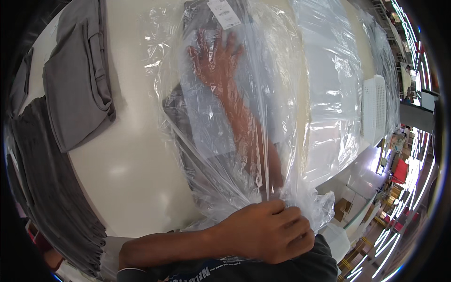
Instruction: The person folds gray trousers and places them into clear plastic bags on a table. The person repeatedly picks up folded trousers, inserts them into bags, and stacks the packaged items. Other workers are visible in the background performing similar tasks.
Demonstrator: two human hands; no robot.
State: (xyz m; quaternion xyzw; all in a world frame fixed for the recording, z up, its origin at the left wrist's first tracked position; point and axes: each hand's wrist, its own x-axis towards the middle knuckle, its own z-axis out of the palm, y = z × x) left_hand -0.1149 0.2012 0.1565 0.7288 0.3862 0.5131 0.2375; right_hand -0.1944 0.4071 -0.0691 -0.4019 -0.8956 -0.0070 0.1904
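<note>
A large clear plastic bag (162, 70) lies along the table with a folded grey garment (196, 18) inside. A pale, see-through sheet (211, 127) covers much of the garment, and a white paper tag (224, 14) shows at its far end. My right arm reaches through the bag's near end. Under the film, my right hand (217, 61) lies flat on the pale sheet, fingers spread, just short of the tag. Close to my body, my left hand (277, 230) is closed on the gathered film at the bag's mouth, beside my right forearm.
Folded grey trousers (77, 84) lie on the table (136, 174) at left, and a pile of grey garments (51, 188) hangs over its edge. Stacked clear plastic bags (331, 94) lie to the right, beside a white perforated basket (374, 110). An aisle floor shows beyond at lower right.
</note>
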